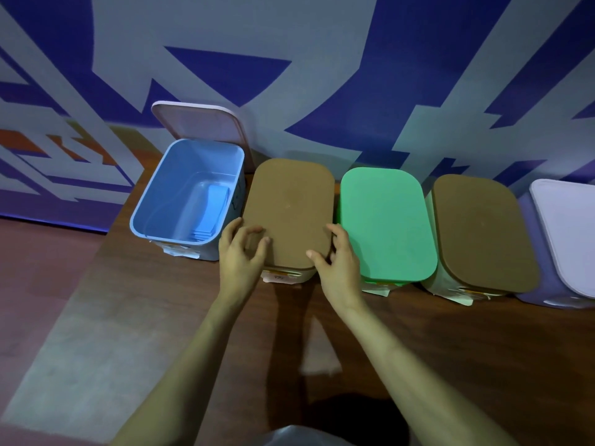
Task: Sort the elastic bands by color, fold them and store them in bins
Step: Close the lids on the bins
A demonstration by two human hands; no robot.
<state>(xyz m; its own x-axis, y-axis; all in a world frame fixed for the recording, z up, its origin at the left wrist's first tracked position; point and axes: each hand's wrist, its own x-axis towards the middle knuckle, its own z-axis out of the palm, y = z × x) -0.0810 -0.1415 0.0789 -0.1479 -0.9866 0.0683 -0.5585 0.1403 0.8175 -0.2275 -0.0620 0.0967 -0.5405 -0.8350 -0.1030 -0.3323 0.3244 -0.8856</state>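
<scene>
2 hands (240, 255) (339, 268) on left brown lid (289, 201)

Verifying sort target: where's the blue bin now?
Head view: the blue bin stands open at the row's left end, right beside the left brown lid.

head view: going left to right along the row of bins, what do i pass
open blue bin → brown-lidded bin → green-lidded bin → second brown-lidded bin → white-lidded purple bin
</scene>
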